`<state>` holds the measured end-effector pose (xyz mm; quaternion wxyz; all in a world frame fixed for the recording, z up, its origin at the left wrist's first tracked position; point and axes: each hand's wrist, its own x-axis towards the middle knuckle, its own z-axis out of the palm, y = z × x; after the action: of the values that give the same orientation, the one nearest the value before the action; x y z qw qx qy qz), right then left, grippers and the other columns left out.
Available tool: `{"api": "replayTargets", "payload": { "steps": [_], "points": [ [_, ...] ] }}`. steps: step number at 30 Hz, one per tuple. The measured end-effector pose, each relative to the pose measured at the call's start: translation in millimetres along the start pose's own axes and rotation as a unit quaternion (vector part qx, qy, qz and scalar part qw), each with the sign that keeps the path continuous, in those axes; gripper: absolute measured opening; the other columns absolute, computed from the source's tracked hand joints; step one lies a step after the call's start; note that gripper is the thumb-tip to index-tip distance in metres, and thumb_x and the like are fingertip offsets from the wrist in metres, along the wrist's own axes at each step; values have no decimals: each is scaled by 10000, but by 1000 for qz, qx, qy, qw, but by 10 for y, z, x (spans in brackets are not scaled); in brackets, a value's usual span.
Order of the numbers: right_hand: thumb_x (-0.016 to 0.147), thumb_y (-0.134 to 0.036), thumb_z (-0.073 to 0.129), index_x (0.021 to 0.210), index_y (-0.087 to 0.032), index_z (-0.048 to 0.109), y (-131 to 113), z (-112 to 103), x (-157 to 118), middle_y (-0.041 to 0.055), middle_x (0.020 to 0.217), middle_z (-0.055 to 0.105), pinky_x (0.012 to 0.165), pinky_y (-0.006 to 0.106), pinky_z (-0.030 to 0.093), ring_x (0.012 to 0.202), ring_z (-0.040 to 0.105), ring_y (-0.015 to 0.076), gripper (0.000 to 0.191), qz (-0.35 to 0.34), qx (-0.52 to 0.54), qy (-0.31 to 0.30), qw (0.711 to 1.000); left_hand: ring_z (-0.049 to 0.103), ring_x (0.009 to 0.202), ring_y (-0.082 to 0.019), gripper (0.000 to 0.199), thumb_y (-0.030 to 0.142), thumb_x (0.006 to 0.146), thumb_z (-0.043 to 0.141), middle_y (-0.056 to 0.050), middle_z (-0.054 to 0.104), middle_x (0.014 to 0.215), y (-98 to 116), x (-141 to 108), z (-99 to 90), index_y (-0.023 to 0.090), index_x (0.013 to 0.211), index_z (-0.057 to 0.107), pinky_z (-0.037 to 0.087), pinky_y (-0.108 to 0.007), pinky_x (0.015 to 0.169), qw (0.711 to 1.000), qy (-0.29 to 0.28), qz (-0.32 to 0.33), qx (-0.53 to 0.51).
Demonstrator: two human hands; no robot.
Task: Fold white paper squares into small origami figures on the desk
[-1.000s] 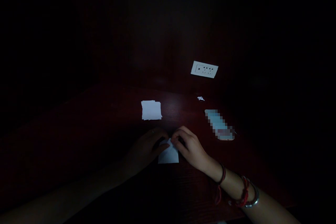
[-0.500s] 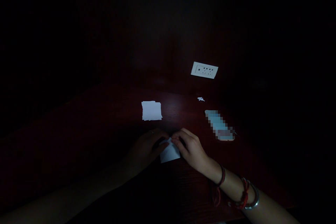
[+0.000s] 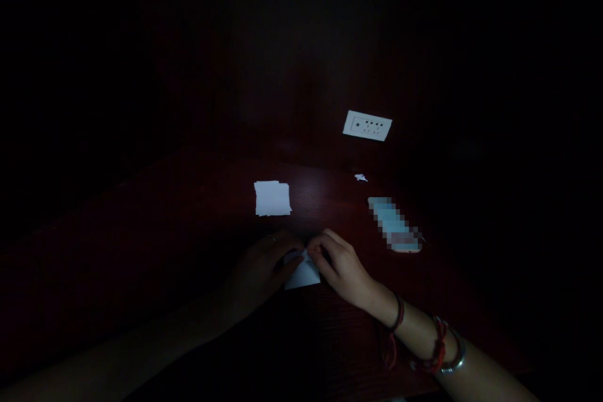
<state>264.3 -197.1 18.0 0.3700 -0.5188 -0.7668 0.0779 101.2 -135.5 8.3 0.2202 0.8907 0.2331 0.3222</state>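
Left hand (image 3: 264,262), right hand (image 3: 345,267) pinch paper sheet (image 3: 304,276); paper stack (image 3: 272,198) beyond.

**Much lost to gloom and edges**

Upper edge of white paper square (image 3: 304,276) hidden by left hand (image 3: 261,264), itself shadowed, and right hand (image 3: 347,267). Phone (image 3: 393,224) screen pixelated, unreadable. White scrap (image 3: 360,178) too small to identify. Forearms (image 3: 419,330), pale object (image 3: 398,399) cut off below.

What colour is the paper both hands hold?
The paper looks white, slightly bluish, in the head view.
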Motion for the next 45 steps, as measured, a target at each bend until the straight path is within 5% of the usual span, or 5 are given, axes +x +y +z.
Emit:
{"api": "replayTargets", "payload": {
  "steps": [33,45],
  "points": [
    [824,-217,445,818,-176,561,5,16,1,23,757,531,692,272,354,736,482,136,123,-2,-30,-4,1000,545,676,-116,32,210,784,476,36,550,731,10,25,9,193,756,476,415,-220,629,997,3,-75,-27],
    [830,-151,391,747,-168,493,43,18,14,30,745,500,645,248,375,719,470,136,133,60,-12,41,997,546,827,-130,213,296,783,512,29,572,913,-31,-2,0,226,983,492,414,-235,725,993,-54,-63,-84]
  ]
}}
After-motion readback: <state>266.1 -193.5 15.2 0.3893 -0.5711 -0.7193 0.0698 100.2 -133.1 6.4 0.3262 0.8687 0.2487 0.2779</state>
